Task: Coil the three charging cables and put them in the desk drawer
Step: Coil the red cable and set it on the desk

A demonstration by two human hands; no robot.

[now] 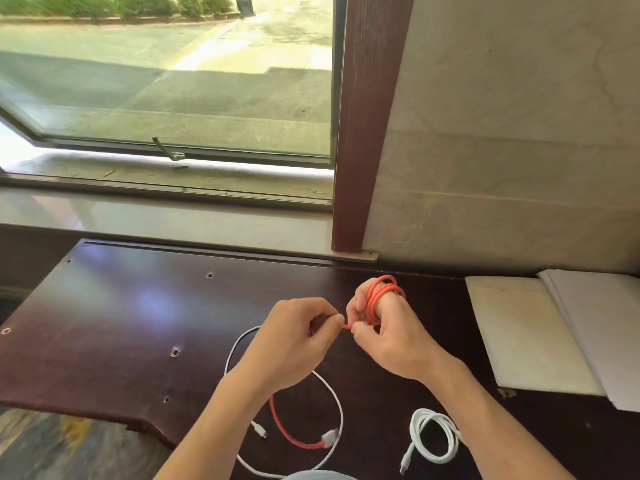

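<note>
Loose white cable point(337, 415) lies nearest, an open uncoiled loop on the desk point(121, 323) under the forearms, one plug near the front edge. The tail of the red cable point(375, 299) crosses inside that loop, its white plug end resting against the white strand. Risk one: pulling the red tail in drags the white cable along or snags it.

Right hand point(388, 334) has several red turns wrapped around its fingers point(360, 299), which are closed around the coil. Left hand point(294, 341) pinches the red strand just beside it, thumb and forefinger together on the cable. Risk two: turns sit loose near the fingertips and could slip off if the right hand opens before the tail is tucked. Too much tension from the left hand would tighten the coil on the fingers, making it hard to slide off.

Coiled white cable point(434, 436) lies at right, done, apparently not tied, may spring open when lifted.

No drawer in view, location unknown.
</note>
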